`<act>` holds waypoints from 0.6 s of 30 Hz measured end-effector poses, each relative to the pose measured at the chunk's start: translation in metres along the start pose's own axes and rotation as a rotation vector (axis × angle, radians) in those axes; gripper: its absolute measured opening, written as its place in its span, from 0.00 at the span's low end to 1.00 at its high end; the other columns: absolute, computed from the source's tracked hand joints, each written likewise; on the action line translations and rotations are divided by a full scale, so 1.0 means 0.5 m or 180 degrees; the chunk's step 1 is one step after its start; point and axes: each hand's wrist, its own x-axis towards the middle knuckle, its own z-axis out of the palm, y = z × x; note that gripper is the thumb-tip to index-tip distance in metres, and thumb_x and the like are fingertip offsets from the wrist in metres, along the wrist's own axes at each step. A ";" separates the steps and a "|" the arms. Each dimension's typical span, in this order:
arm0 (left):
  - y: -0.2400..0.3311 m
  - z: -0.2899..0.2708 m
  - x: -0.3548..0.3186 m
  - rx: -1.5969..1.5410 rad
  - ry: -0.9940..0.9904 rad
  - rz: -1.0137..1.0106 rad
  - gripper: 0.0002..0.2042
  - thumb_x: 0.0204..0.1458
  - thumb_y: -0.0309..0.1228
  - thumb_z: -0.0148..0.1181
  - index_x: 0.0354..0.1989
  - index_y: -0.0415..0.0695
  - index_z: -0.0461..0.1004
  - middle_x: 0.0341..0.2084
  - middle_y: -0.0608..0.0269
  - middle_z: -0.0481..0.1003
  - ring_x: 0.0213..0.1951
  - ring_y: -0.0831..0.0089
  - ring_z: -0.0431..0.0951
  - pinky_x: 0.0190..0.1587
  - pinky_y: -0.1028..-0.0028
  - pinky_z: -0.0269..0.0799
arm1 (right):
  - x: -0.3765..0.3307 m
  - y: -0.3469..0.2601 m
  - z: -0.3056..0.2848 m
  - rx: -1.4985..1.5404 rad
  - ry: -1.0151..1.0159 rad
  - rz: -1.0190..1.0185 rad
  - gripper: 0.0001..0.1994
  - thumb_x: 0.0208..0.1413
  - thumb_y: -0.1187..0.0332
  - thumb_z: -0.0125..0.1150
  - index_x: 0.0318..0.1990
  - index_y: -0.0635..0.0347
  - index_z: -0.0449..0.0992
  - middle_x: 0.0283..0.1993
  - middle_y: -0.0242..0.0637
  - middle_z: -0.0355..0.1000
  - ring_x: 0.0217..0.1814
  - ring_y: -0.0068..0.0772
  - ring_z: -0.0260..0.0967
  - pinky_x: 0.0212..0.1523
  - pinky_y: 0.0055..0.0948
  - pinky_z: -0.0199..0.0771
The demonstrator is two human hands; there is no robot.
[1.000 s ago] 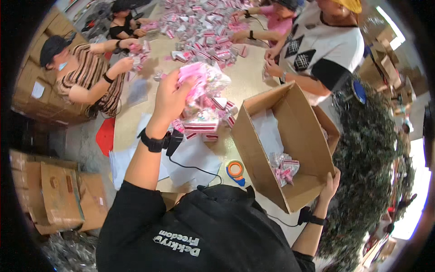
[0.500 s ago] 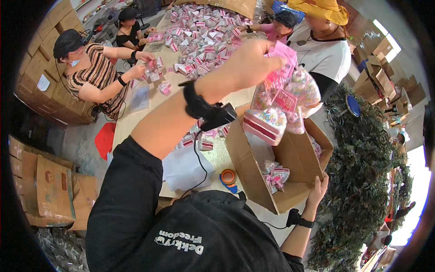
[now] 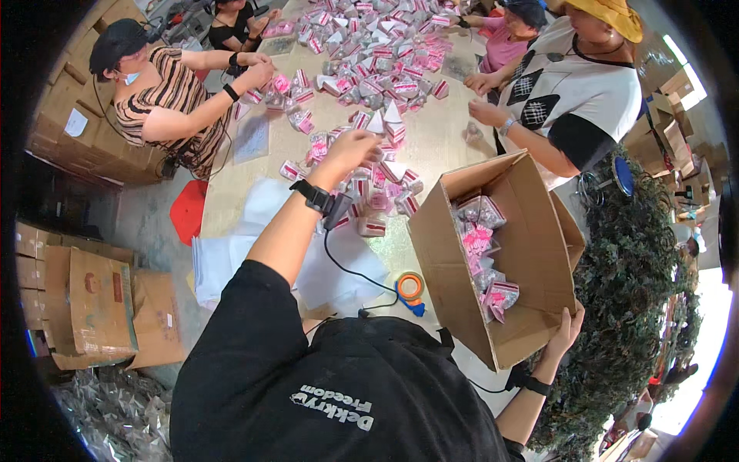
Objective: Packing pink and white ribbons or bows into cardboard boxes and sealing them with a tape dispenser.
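Note:
My left hand point(image 3: 351, 159) is stretched over the near end of a heap of bagged toy cake slices point(image 3: 369, 225), its fingers apart and nothing seen in them. The fingertips are at the slices; whether they touch is unclear. Each slice looks wedge-shaped, red-and-white layered, in a clear bag with a pink tag. On the right, my right hand point(image 3: 568, 333) grips the near edge of an open, tilted cardboard box point(image 3: 531, 254). Several bagged slices point(image 3: 499, 296) lie inside it, along its left wall.
White sheets point(image 3: 339, 266) and an orange tape roll with a blue holder point(image 3: 409, 287) lie on the table point(image 3: 254, 165). Co-workers stand left point(image 3: 181, 115) and right point(image 3: 570, 85). Dark green artificial foliage point(image 3: 631, 292) is beyond the box; cartons point(image 3: 100, 300) stand at left.
My left hand has let go of a clutch of bagged slices and moved left to the heap. More slices now lie in the box. My right hand still holds the box.

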 end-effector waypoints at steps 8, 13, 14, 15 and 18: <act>-0.448 -0.011 -0.055 0.2632 0.1179 -0.1430 0.48 0.46 0.49 0.71 0.72 0.48 0.49 0.59 0.35 0.64 0.60 0.38 0.64 0.61 0.48 0.63 | -0.006 -0.015 -0.014 0.0010 -0.0055 0.0124 0.17 0.65 0.67 0.52 0.57 0.67 0.66 0.51 0.36 0.69 0.52 0.27 0.65 0.54 0.29 0.65; -0.437 -0.045 -0.079 0.3366 0.1110 -0.0965 0.39 0.46 0.41 0.71 0.66 0.46 0.58 0.52 0.41 0.71 0.56 0.44 0.70 0.56 0.50 0.69 | 0.003 0.004 -0.023 -0.0298 -0.0015 0.0074 0.17 0.65 0.66 0.52 0.57 0.66 0.66 0.51 0.36 0.68 0.52 0.26 0.66 0.55 0.30 0.65; -0.433 -0.058 -0.073 0.3357 0.1111 -0.0972 0.39 0.46 0.41 0.71 0.66 0.46 0.58 0.52 0.41 0.71 0.56 0.44 0.70 0.56 0.50 0.69 | 0.003 0.002 -0.022 -0.0116 -0.0061 0.0096 0.17 0.65 0.67 0.52 0.57 0.66 0.66 0.51 0.36 0.68 0.53 0.26 0.65 0.56 0.30 0.65; -0.426 -0.072 -0.063 0.2963 0.0968 -0.1026 0.37 0.46 0.38 0.71 0.64 0.45 0.60 0.49 0.42 0.73 0.53 0.45 0.73 0.55 0.52 0.71 | 0.002 0.000 -0.020 0.0066 -0.0090 0.0114 0.17 0.65 0.67 0.52 0.57 0.66 0.66 0.51 0.36 0.68 0.53 0.27 0.65 0.56 0.30 0.65; -0.416 -0.094 -0.067 0.2568 0.0962 -0.0687 0.36 0.42 0.36 0.74 0.61 0.40 0.65 0.42 0.40 0.78 0.46 0.48 0.80 0.51 0.60 0.75 | 0.003 0.017 -0.031 -0.0036 -0.0112 0.0095 0.17 0.65 0.68 0.52 0.57 0.66 0.65 0.52 0.37 0.68 0.54 0.28 0.65 0.57 0.31 0.65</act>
